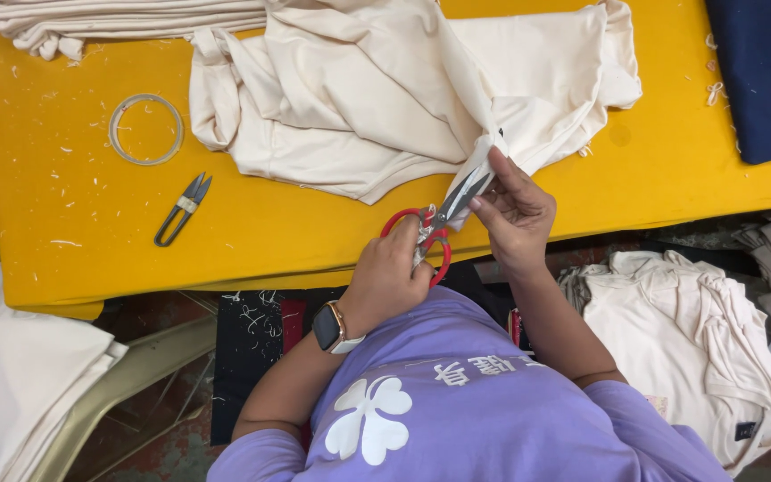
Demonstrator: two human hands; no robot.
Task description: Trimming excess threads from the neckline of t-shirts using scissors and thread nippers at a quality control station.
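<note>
Risk: left hand (390, 272) gripping red-handled scissors (435, 225) may nick right hand (515, 214) fingers pinching cream garment (385, 89) at 12 o'clock.

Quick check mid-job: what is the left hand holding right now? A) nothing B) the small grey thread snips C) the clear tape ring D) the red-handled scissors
D: the left hand grips the red-handled scissors, blades at the cream fabric pinched by the right hand; the grey thread snips and tape ring lie untouched on the yellow table.
</note>
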